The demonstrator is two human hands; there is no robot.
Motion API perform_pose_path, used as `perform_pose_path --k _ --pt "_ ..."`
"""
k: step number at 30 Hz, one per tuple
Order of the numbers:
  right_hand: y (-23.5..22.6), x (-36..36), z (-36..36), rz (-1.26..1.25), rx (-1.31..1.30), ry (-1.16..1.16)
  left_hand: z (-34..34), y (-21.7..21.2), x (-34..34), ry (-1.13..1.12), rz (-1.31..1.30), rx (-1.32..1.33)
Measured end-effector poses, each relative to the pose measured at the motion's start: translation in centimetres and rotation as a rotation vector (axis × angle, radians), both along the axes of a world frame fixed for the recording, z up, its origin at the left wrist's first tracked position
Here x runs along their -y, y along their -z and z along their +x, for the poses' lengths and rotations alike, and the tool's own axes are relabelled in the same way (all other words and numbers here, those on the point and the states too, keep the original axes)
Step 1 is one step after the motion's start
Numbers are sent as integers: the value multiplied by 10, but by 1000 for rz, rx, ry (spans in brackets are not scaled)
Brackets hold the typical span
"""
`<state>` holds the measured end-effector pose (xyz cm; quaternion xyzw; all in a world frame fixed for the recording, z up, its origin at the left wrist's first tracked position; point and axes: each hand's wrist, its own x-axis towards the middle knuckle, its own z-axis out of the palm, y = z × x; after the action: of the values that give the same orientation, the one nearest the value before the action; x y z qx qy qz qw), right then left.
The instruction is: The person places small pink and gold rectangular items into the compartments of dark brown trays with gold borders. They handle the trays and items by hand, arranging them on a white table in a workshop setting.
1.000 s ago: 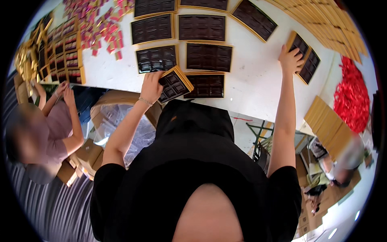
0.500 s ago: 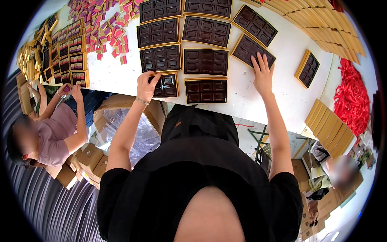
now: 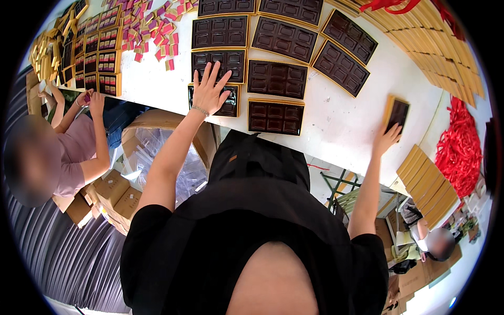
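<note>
Shallow gold-edged boxes with dark brown, glossy insert trays (image 3: 277, 80) lie in columns on the table in front of me; each tray has several moulded cavities. My left hand (image 3: 209, 94) rests with fingers spread across the two nearest boxes of the left column, partly covering the front one (image 3: 228, 103). Over at the right, my right hand (image 3: 387, 140) has its fingers on the near end of a separate gold-edged box (image 3: 398, 111), gripping it. Two more tray boxes (image 3: 341, 68) sit slanted between that box and the columns.
Small pink, purple and gold wrapped pieces (image 3: 157, 34) are scattered at the far left, beside filled boxes (image 3: 108, 58). Gold-coloured stacks (image 3: 420, 42) line the far right. Red ribbon (image 3: 459, 142) is heaped near more gold boxes (image 3: 428, 181). A co-worker (image 3: 79, 142) sits at left beside a carton of clear plastic (image 3: 168, 157).
My right hand has left the slanted box and moved right onto the separate box, which has shifted nearer to me. My left hand has gone from pinching the front box's edge to lying spread.
</note>
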<state>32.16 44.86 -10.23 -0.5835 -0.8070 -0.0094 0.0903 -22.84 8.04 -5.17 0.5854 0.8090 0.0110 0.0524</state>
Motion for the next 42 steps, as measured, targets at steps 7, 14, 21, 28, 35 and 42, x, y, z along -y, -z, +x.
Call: perform_pose_path --k 7,14,21,28,35,42 --pt "-54 157 -51 -390 -130 -512 4 -4 6 -47 -35 -23" --pt "-68 105 -177 -385 -149 -628 3 -5 0 -49 -18 -25" --pt "-57 26 -253 -55 -101 -455 -32 -17 -68 -158 170 17" --pt "-42 -4 -323 -30 198 -664 -125 -15 -194 -115 -35 -26" --pt "-55 11 -312 -133 111 -766 -105 -22 -162 28 -14 70" --pt "-102 -13 -431 146 -186 -798 -130 -17 -166 -115 261 209"
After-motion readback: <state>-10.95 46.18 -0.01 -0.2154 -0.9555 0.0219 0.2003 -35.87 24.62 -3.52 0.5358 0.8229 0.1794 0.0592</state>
